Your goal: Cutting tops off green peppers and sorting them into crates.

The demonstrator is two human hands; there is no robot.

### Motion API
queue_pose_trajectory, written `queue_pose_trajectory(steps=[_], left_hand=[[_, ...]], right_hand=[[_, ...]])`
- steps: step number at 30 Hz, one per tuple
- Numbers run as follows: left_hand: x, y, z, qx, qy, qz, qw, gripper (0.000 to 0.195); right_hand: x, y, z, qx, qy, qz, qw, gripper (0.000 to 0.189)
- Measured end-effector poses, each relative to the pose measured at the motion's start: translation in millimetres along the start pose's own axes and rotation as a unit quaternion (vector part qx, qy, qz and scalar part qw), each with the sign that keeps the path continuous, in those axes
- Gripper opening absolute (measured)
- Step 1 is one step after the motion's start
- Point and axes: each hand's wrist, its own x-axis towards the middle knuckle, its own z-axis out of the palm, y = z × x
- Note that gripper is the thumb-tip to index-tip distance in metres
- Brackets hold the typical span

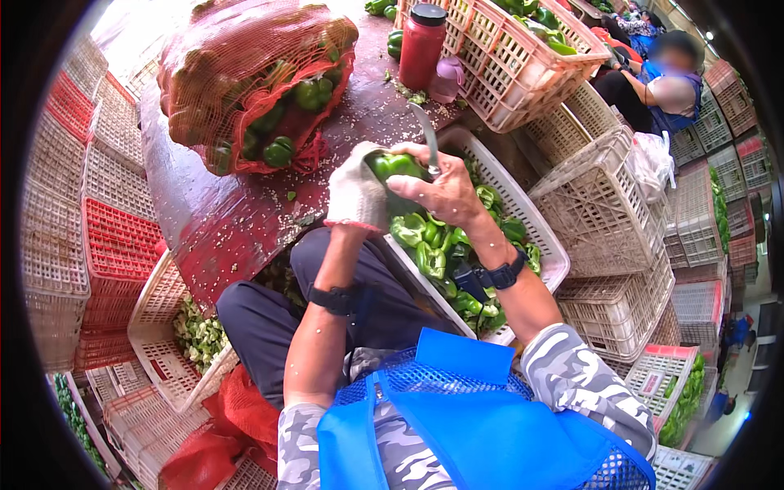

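Observation:
My left hand point(360, 187), in a whitish work glove, grips a green bell pepper point(395, 166) from the left. My bare right hand point(444, 184) holds a small curved knife point(427, 131), its blade pointing up and away, and its thumb rests near the pepper. Both hands are over the near-left part of a white plastic crate point(554, 269) that holds cut green peppers point(430, 260). Beyond my left hand, a red mesh sack point(245, 79) with whole green peppers point(280, 151) lies on the dark red tabletop point(214, 226).
A red jar with a black lid point(422, 49) and a pink-lidded cup point(446, 79) stand beside a crate of peppers point(508, 73). Pepper scraps fill a crate point(150, 349) at lower left. Stacked crates point(600, 208) rise at right, with a seated co-worker point(670, 92) beyond.

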Motion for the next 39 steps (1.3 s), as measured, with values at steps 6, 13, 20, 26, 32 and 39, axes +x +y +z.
queue_pose_trajectory(steps=[6,13,20,26,32,39], left_hand=[[-5,-34,26,-0.051,-0.114,-0.047,0.991,0.049],[-10,-9,55,-0.524,0.010,-0.298,0.798,0.036],[-4,-24,52,-0.562,0.026,-0.355,0.746,0.043],[3,-9,45,-0.250,-0.231,-0.211,0.916,0.040],[14,15,33,0.096,-0.347,-0.031,0.933,0.029],[-7,-59,55,-0.071,-0.219,-0.089,0.969,0.070]], right_hand=[[-20,21,-25,0.161,0.085,0.132,0.974,0.037],[-42,34,-32,0.256,0.217,0.044,0.941,0.038],[-79,25,-105,0.035,0.303,0.016,0.952,0.048],[-55,6,-113,-0.372,0.141,-0.097,0.912,0.050],[-31,0,-63,-0.405,-0.052,-0.100,0.908,0.045],[-23,18,-39,-0.409,0.024,-0.144,0.901,0.037]])
